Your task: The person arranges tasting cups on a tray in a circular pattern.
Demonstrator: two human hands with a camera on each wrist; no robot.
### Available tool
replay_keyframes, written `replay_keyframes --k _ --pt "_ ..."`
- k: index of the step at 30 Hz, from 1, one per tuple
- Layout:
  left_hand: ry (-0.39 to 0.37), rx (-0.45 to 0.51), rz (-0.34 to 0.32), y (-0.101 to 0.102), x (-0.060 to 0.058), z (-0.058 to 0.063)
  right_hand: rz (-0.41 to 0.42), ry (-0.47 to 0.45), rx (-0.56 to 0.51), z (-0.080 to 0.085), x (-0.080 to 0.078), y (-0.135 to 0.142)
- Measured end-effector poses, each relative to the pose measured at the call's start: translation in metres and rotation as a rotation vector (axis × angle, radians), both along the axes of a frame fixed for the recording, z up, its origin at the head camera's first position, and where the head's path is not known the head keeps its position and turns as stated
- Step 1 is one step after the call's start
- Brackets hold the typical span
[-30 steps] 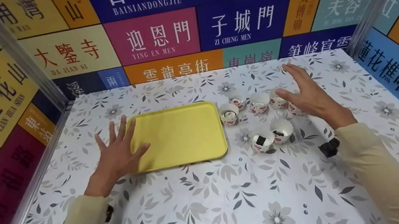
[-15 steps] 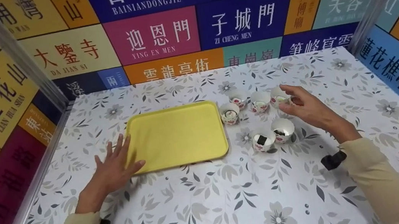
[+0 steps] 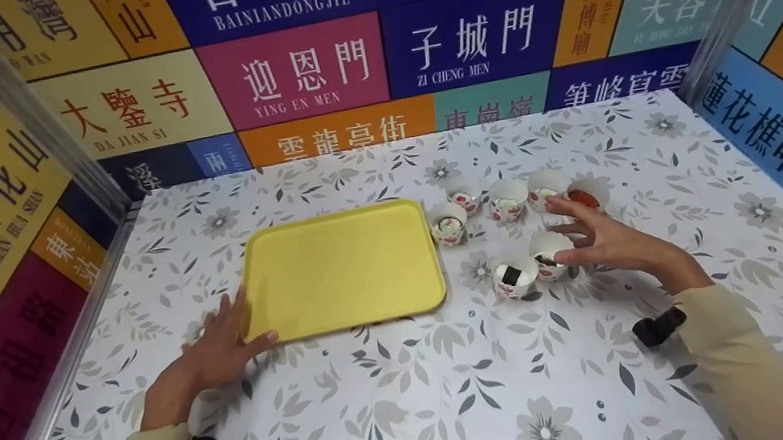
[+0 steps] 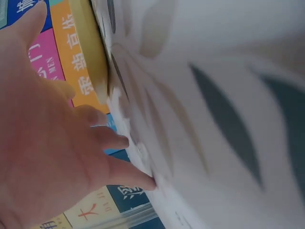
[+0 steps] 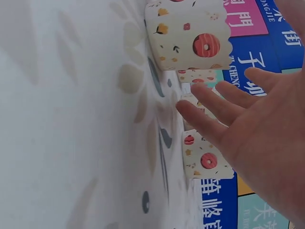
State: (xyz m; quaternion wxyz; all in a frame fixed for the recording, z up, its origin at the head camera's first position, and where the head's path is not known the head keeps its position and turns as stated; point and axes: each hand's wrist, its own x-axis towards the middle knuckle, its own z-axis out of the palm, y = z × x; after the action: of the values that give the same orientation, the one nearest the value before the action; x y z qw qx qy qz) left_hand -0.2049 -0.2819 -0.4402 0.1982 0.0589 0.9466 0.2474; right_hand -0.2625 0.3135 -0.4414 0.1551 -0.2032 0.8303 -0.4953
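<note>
My left hand [image 3: 216, 349] lies at the left edge of a yellow tray [image 3: 345, 271], its fingers along the rim and its thumb at the near corner. In the left wrist view its fingers are extended, low beside the tray [image 4: 90, 47]. My right hand [image 3: 614, 244] hovers with thumb and fingers apart at a paper cup [image 3: 551, 271] holding something dark and white. Beside that cup stands another paper cup [image 3: 514, 290] with a dark strip across a white filling. In the right wrist view the right hand [image 5: 262, 124] has spread fingers near a donut-patterned cup [image 5: 188, 38].
Behind the right hand is a row of several paper cups, among them one with an orange-red filling [image 3: 583, 201] and one [image 3: 448, 227] close to the tray's right edge. A floral cloth [image 3: 400, 400] covers the table; sign-printed panels [image 3: 297, 73] surround its back and sides.
My left hand has come down and back to the tray's left edge. My right hand has lowered and moved nearer, from above the back cups to the front cup, uncovering the orange-red filling.
</note>
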Motion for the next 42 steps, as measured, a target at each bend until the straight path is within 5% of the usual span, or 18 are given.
replay_keyframes --k 14,42 --pt "-0.131 -0.083 -0.024 0.0041 -0.0016 0.0062 0.025 -0.013 0.059 -0.0032 -0.0013 -0.0026" --pt "-0.126 -0.083 -0.017 0.0059 -0.0006 0.0042 0.095 0.02 0.157 -0.0068 -0.0041 0.0008"
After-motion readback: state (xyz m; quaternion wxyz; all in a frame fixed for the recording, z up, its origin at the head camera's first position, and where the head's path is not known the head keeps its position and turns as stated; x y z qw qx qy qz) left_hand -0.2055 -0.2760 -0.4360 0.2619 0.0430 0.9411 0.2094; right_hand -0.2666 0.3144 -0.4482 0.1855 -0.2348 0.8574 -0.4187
